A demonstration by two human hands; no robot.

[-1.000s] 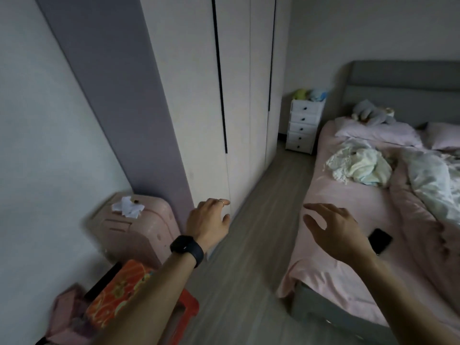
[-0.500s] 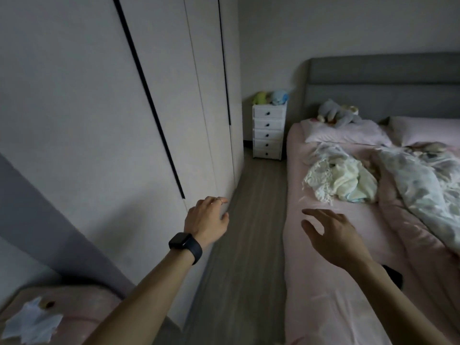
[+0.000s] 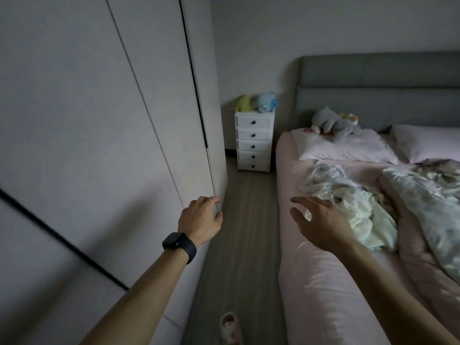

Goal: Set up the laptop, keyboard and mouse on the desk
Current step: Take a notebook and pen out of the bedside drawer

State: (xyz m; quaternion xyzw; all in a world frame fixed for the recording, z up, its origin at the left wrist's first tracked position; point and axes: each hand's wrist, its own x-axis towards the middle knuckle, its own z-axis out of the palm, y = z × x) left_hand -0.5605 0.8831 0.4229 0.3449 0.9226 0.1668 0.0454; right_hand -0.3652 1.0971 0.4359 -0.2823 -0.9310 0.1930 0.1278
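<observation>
No laptop, keyboard, mouse or desk shows in the head view. My left hand (image 3: 201, 220), with a black watch on its wrist and a ring on one finger, hangs in the air beside the white wardrobe (image 3: 104, 125), fingers loosely curled and holding nothing. My right hand (image 3: 319, 220) is stretched out over the near edge of the pink bed (image 3: 323, 290), fingers spread and relaxed, empty.
A narrow strip of grey wood floor (image 3: 245, 220) runs between wardrobe and bed toward a white drawer unit (image 3: 254, 141) topped with two plush toys. Crumpled clothes (image 3: 348, 195), a duvet and pillows lie on the bed. My slippered foot (image 3: 230, 328) shows at the bottom.
The view has moved forward along the aisle: the pink suitcase, the orange stool and the black phone on the bed have dropped out of sight. Both hands keep their poses.
</observation>
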